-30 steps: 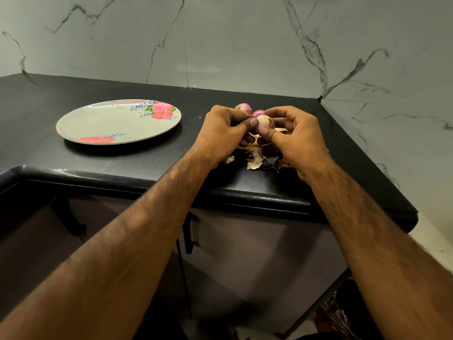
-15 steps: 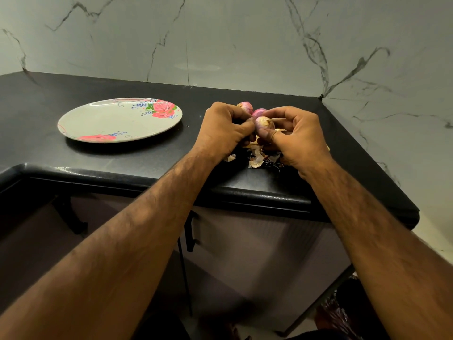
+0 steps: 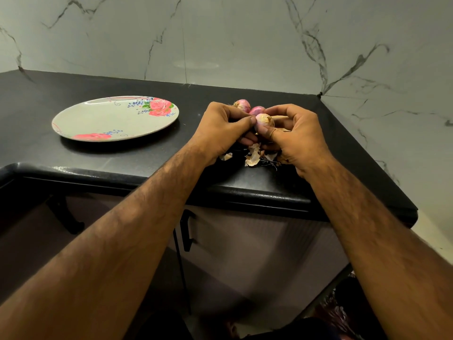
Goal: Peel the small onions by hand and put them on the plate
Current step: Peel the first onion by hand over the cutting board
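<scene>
Hardly anything has shifted over the last second: both hands are still meeting at the same spot, and the plate (image 3: 98, 121) is lying where it was. The left hand (image 3: 220, 128) is pinching the small onion (image 3: 264, 119) from 9 o'clock with thumb and curled fingers. The right hand (image 3: 297, 133) is gripping it too, thumb pressing from 6 o'clock and forefinger curling over the top. The onion is being held just above the countertop (image 3: 122, 158), partly bared and pale. At 12 o'clock, two more onions (image 3: 242, 104) are lying touching each other, skins on. At 6 o'clock, dry peelings (image 3: 253, 157) are lying under the hands. The flowered plate is sitting well apart at 9 o'clock. The black countertop is running into a corner where pale, dark-veined wall (image 3: 220, 40) panels are meeting. Below, a cabinet door is showing a dark handle (image 3: 186, 231).
</scene>
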